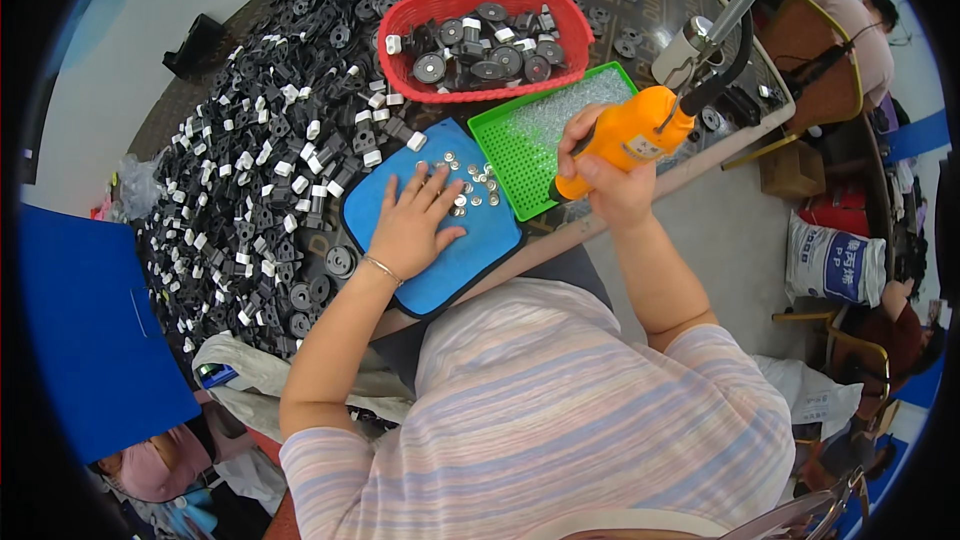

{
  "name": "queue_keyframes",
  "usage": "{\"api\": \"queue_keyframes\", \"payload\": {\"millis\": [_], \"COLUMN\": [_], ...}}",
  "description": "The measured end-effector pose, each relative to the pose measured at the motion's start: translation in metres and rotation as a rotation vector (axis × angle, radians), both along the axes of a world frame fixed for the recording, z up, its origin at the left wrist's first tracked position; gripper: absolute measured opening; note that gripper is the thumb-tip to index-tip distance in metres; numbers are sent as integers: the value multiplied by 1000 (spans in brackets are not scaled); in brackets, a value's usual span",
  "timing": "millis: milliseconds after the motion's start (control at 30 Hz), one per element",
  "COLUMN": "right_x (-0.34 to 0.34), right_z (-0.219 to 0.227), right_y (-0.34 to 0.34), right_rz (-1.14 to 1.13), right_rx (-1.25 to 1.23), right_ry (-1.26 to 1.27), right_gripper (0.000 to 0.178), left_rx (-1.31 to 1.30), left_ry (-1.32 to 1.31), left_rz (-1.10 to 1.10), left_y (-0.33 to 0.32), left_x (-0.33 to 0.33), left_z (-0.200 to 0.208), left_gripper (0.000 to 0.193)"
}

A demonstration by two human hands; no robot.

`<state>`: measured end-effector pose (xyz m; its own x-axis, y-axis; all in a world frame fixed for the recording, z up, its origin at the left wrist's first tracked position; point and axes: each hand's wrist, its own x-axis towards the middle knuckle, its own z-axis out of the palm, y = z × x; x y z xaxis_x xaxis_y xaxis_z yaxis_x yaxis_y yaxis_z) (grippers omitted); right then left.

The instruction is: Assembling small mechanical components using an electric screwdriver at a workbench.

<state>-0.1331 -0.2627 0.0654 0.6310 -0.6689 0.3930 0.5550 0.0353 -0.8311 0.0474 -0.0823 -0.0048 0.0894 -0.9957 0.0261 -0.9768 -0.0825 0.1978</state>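
Note:
My left hand (417, 222) lies flat on a blue mat (400, 275) with a dark edge, its fingers spread. Several small round silvery metal pieces (461, 200) sit beside and around its fingertips. In my right hand (612, 172) is an orange power screwdriver (640, 130), gripped round its body and held above the near right side of a green tray (496, 140). The screwdriver's dark tip points down to the left; whether it touches anything I cannot tell. Many tiny shiny see-through pieces (560, 108) fill the far right part of the tray.
A red basket (480, 97) of black wheels and white-tipped parts stands beyond the mat and tray. Heaps of black and white parts (270, 160) cover the table's left and far side. A metal pole and clamp (690, 50) rise at the right edge. Other people sit nearby.

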Motion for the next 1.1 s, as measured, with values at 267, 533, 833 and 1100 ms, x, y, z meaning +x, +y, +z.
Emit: {"api": "queue_keyframes", "payload": {"millis": [267,533,833,1100], "right_x": [4,1,11,11], "right_z": [0,10,14,3], "right_y": [2,3,23,26], "right_rz": [6,49,243,-34], "right_rx": [-21,-47,-38,-139], "right_ry": [-18,-51,-27,118], "right_gripper": [31,29,30,25], "left_rx": [62,95,51,42], "left_ry": [43,17,-4,-4], "left_rz": [85,140,69,113], "left_y": [-6,37,52,58], "left_x": [-26,-17,-4,-4], "left_z": [2,2,1,3], "left_gripper": [86,89,85,86]}}
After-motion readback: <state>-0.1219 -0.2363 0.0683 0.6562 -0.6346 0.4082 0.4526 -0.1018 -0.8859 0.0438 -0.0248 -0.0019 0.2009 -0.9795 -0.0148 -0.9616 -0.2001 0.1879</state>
